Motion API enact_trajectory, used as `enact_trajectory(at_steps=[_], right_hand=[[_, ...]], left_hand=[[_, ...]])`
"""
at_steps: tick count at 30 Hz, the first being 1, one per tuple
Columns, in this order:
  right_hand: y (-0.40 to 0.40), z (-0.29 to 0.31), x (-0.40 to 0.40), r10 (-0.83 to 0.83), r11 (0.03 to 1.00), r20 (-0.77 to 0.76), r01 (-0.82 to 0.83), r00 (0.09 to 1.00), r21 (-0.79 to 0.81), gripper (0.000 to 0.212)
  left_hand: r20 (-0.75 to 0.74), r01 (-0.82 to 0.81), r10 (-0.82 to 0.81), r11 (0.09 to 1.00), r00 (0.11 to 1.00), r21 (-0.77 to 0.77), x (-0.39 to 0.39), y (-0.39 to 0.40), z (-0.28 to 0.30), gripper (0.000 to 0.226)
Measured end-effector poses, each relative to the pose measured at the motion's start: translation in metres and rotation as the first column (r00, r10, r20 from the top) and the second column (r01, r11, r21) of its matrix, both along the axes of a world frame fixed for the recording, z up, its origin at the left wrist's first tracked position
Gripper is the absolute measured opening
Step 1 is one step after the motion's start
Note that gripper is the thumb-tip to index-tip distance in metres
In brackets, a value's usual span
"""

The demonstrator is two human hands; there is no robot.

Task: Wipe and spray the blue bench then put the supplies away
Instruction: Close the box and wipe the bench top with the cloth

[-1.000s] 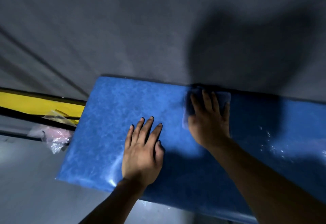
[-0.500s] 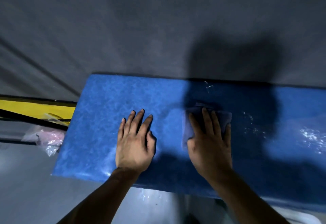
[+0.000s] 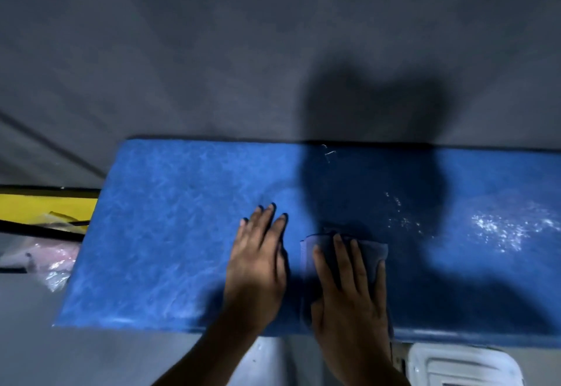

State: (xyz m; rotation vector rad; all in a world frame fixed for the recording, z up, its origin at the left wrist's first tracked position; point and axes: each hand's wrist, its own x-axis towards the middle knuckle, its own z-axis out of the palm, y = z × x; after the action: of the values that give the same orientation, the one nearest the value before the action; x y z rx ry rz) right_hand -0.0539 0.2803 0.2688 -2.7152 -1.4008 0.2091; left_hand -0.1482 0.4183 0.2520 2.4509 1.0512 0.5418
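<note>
Right hand (image 3: 349, 288), fingers spread, presses the cloth (image 3: 370, 252) flat near the bench's (image 3: 170, 234) front edge; left hand (image 3: 258, 270) braces flat, holding nothing. Droplets (image 3: 498, 230), apparently spray, remain rightward: wipe with overlapping, even-pressure strokes.

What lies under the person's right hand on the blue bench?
A dark blue cloth lies under the right hand, pressed flat on the bench. Its far edge shows past the fingers; the rest is covered.

The worktop (image 3: 170, 234) looks smooth, mottled blue, glossy with wet droplets right of the cloth (image 3: 368, 252). The cloth is soft, matt fabric.
</note>
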Motion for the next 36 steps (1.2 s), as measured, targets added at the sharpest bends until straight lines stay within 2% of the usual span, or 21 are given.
enact_trajectory(at_steps=[5,8,10,12,15,19,23,27,32,36], right_hand=[[0.033,-0.011,0.039,0.206,0.977,0.055,-0.209,0.977,0.049,0.086],[0.08,-0.016,0.069,0.339,0.921,0.12,-0.355,0.933,0.163,0.064],[0.11,-0.017,0.092,0.435,0.881,0.148,-0.454,0.888,0.135,0.061],[0.134,-0.015,0.11,0.481,0.866,0.11,-0.491,0.87,0.097,0.055],[0.155,-0.009,0.125,0.436,0.899,0.051,-0.438,0.898,0.014,0.059],[0.166,0.0,0.134,0.256,0.964,0.024,-0.254,0.966,-0.083,0.067],[0.15,0.001,0.142,0.092,0.988,0.06,-0.084,0.994,-0.126,0.064],[0.098,0.002,0.146,0.013,0.998,0.132,-0.004,0.991,-0.07,0.063],[0.022,0.003,0.121,-0.071,0.997,0.079,0.072,0.994,-0.016,0.064],[-0.029,0.007,0.076,-0.137,0.988,0.031,0.135,0.99,0.072,0.074]], left_hand=[[-0.06,-0.04,0.038,0.998,0.997,-0.043,0.012,-0.01,-0.016,0.056],[-0.072,-0.037,0.034,0.998,0.997,-0.041,0.012,-0.009,-0.015,0.06],[-0.046,-0.031,0.029,0.999,0.999,-0.04,0.011,-0.009,-0.016,0.059],[-0.036,-0.037,0.035,0.999,0.999,-0.036,0.011,-0.008,-0.017,0.058],[-0.058,-0.04,0.038,0.999,0.998,-0.027,0.012,-0.01,-0.016,0.058],[-0.064,-0.042,0.041,0.999,0.997,-0.019,0.015,-0.011,-0.013,0.057],[-0.082,-0.046,0.044,0.999,0.996,-0.025,0.016,-0.012,-0.008,0.058],[-0.09,-0.047,0.044,0.998,0.995,-0.035,0.016,-0.013,-0.004,0.06],[-0.105,-0.054,0.051,0.998,0.993,-0.026,0.017,-0.016,-0.001,0.06],[-0.133,-0.057,0.055,0.998,0.99,-0.012,0.019,-0.018,0.003,0.06]])
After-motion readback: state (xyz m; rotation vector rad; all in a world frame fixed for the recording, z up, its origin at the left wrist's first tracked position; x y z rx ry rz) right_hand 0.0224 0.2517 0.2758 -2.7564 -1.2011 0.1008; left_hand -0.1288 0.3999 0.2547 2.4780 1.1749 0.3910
